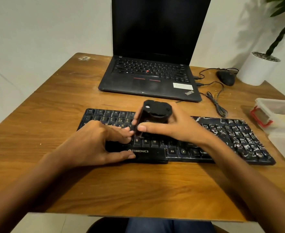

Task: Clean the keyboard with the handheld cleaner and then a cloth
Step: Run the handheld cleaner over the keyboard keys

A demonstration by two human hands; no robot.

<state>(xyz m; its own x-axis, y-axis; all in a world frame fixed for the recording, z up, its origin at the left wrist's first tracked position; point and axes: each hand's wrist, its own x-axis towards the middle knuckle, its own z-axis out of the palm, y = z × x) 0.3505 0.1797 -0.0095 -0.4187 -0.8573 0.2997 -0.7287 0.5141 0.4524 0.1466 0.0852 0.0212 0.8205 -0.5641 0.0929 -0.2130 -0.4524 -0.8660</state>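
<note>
From the head camera: the keyboard (205,140) lies flat across the wooden table (54,106), and everything here is placed off it. The right hand (175,126) is wrapped around the black cleaner (153,115), thumb on its near side and fingers curled behind, holding it upright over the keyboard's middle rows; its lower end is down at the keys just above the B and N row. The left hand (94,143) rests on the keyboard's left half, fingers bent and bunched together against the cleaner's base, thumb stretched along the near edge by the space bar; it grips nothing that I can make out. White dust streaks the keyboard's right end, the number pad thick with it. Beyond the keyboard sits an open laptop (151,64), screen dark. Off the keyboard's far right corner, a mouse (226,77) and its cable. Right of the keyboard, touching nothing on it, a plastic box (276,115) with a red clasp. No cloth identifiable from here.
</note>
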